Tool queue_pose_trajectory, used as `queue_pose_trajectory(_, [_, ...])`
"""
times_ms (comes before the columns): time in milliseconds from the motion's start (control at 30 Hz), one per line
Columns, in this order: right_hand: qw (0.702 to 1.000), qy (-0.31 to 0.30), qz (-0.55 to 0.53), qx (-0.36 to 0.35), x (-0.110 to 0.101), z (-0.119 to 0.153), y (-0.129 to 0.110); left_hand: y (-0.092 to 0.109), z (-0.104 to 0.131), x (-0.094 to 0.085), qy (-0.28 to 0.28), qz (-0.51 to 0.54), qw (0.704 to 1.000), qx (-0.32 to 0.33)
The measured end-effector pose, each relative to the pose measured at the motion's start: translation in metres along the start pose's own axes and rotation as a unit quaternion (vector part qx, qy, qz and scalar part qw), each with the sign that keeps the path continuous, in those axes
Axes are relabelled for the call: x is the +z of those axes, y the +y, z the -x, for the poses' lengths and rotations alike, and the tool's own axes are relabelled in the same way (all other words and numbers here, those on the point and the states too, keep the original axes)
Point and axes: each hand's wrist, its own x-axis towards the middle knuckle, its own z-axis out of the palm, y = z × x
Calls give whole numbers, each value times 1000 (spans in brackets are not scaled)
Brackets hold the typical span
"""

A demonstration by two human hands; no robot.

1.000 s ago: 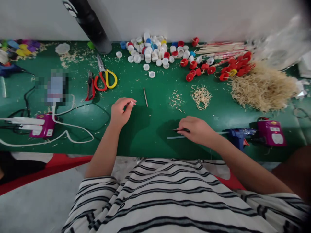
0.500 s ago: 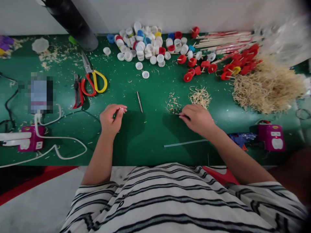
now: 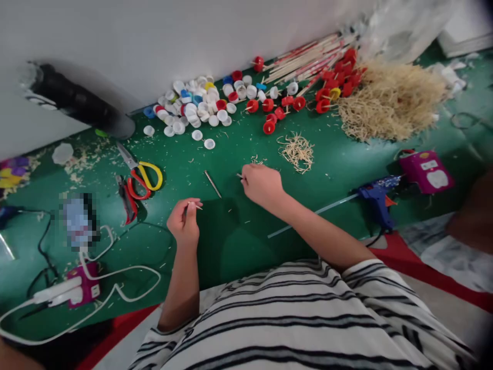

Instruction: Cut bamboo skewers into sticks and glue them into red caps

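My left hand (image 3: pixel 184 222) is closed in a pinch, with a short thin pale stick (image 3: pixel 198 207) poking out past the fingertips. To its right, my right hand (image 3: pixel 262 186) is curled closed around something slim; only a small greyish tip (image 3: pixel 239 176) shows, and the fingers hide the rest. Between the hands lies a metal nail (image 3: pixel 213 184) on the green table. Small wood slivers (image 3: pixel 256 160) lie just behind my right hand, partly covered by it. A heap of thin shavings (image 3: pixel 297 152) sits to the right of them.
Scissors (image 3: pixel 151 176) and red-handled pliers (image 3: pixel 127 200) lie at left. Bottle caps (image 3: pixel 200 105), red caps on sticks (image 3: pixel 285 105) and a straw-like pile (image 3: pixel 389 103) line the back. A blue glue gun (image 3: pixel 379 198) with a long glue stick (image 3: pixel 279 232) is at right.
The view has turned and shifted. My right hand has moved left, away from the shavings and nearer the nail and my left hand. My left hand keeps its pinch.
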Motion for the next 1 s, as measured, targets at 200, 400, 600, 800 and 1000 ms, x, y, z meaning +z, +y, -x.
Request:
queue_pose_trajectory(200, [987,94,12,127,-27,-9,83,11,-3,12,-87,-63,993,42])
queue_pose_trajectory(400, [986,120,-18,112,-35,-6,81,28,5,19,-86,-94,991,41])
queue_pose_trajectory(600, [998,-14,-39,-39,-18,-47,17,47,22,21,-48,-117,992,1])
queue_pose_trajectory(800, [999,-27,-16,20,-44,-81,44,56,37,15,-14,-120,992,-30])
queue_pose_trajectory(1000, [995,8,0,98,-52,-57,86,56,30,25,-31,-91,995,12])
